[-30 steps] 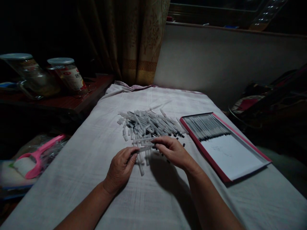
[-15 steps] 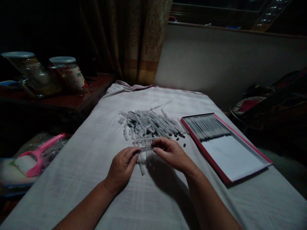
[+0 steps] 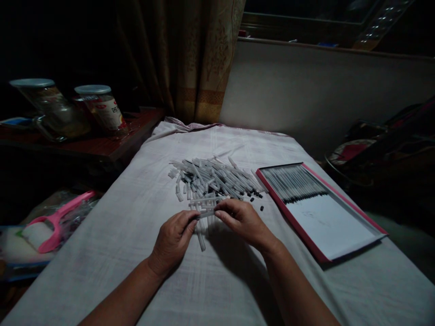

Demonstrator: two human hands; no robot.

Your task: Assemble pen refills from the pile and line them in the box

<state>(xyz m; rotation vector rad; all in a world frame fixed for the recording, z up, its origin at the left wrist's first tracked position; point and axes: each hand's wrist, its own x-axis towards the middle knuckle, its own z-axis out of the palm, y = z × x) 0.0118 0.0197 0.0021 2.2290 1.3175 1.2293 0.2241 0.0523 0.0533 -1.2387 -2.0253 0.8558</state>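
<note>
Between my two hands lies a short, clear plastic tube (image 3: pixel 206 214), much like a pen barrel, held roughly level above the cloth. My left hand (image 3: pixel 174 237) is closed, its thumb and forefinger pinching the tube's left end. At the other end, the thumb and fingers of my right hand (image 3: pixel 242 222) are pinched on the tube; the fingertips hide what else may be there. Just beyond my hands is a loose pile of clear tubes (image 3: pixel 214 174), some with dark ends. A few tubes (image 3: pixel 201 237) lie on the cloth under my hands.
On the right, a red-edged shallow box (image 3: pixel 306 242) holds a row of dark-tipped tubes (image 3: pixel 294 181). Small black plugs (image 3: pixel 262 208) lie beside the pile. A white checked cloth (image 3: pixel 204 290) covers the table. Lidded jars (image 3: pixel 107 111) and a pink peeler-like tool (image 3: pixel 56 226) are at left.
My hands keep almost the same pose around the tube. A dark bit that showed at my right fingertips is now hardly visible. The whole view has shifted slightly.
</note>
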